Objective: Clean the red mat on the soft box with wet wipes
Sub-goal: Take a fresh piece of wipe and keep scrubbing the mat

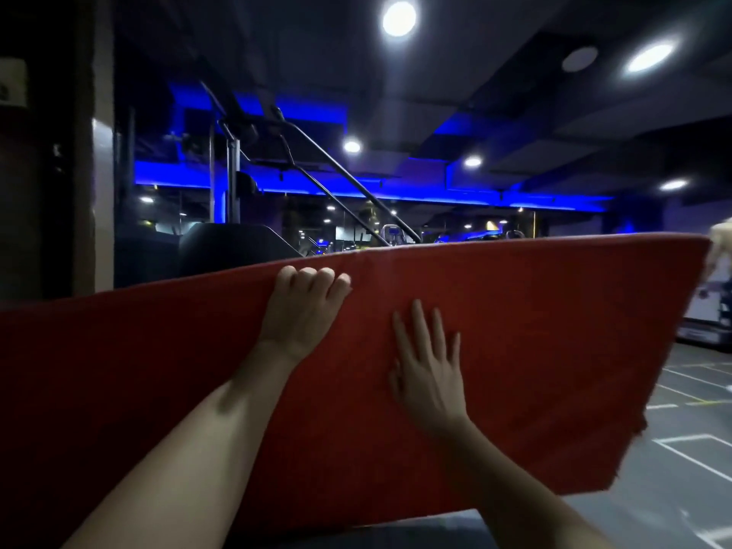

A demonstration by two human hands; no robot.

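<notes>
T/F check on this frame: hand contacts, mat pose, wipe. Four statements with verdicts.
1. The left hand grips the top edge of the red mat, fingers curled over it. True.
2. The right hand holds a wet wipe. False: it rests flat on the mat's face with its fingers spread, and no wipe is in view.
3. The mat lies flat on the floor. False: it is held up on edge, with its face toward the camera.
4. The mat's right edge is ragged near the lower corner. True.
</notes>
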